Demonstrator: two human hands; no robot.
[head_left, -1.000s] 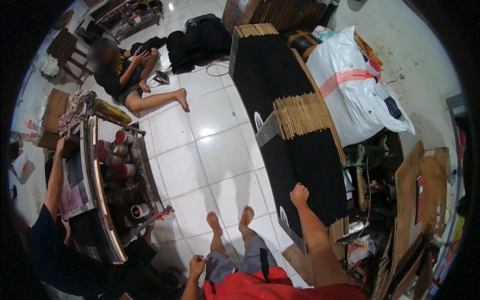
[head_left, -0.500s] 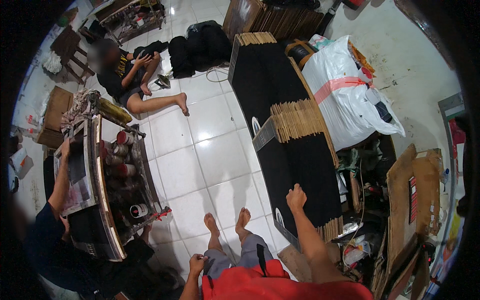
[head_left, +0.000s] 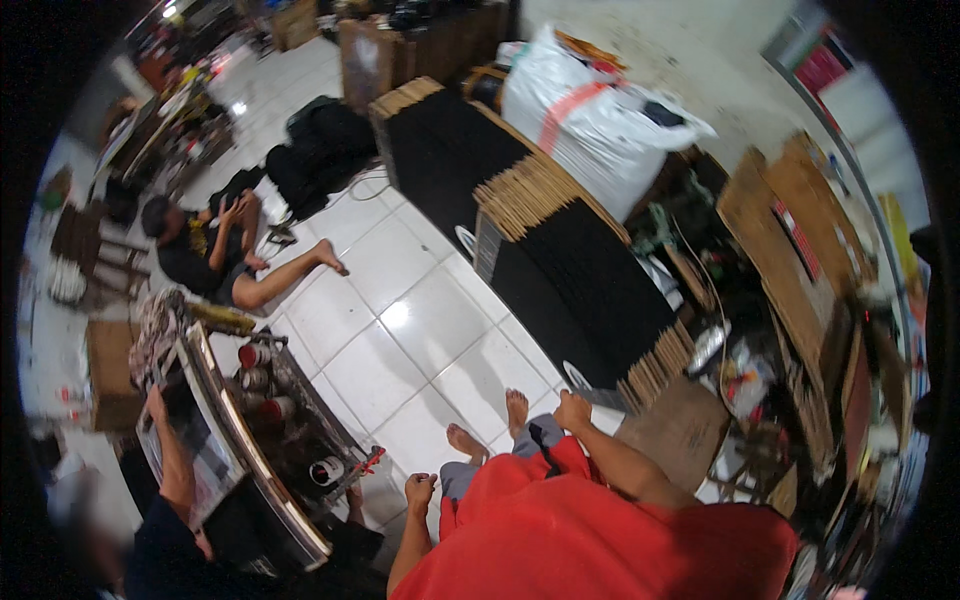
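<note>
My right hand (head_left: 573, 411) is closed, held close to my body by the near end of a long row of black cloth pieces on boards (head_left: 600, 290). Brown cardboard edges fan out between the cloth sections, and grey printed bands show along the left side. My left hand (head_left: 421, 489) hangs over the floor to the left of my knees, its fingers curled with the thumb against them. Whether anything small is inside either hand, I cannot make out.
Left, a co-worker's arm (head_left: 175, 450) rests over a framed printing table (head_left: 262, 450) with paint cans (head_left: 325, 470) beneath. A person (head_left: 205, 250) sits on the tiled floor (head_left: 420, 310). A white sack (head_left: 590, 130) and cardboard sheets (head_left: 770, 240) stand right of the cloth row.
My right hand has drawn back from above the black cloth toward my body. The view has turned, so the cloth row sits further left and higher. My left hand stays curled.
</note>
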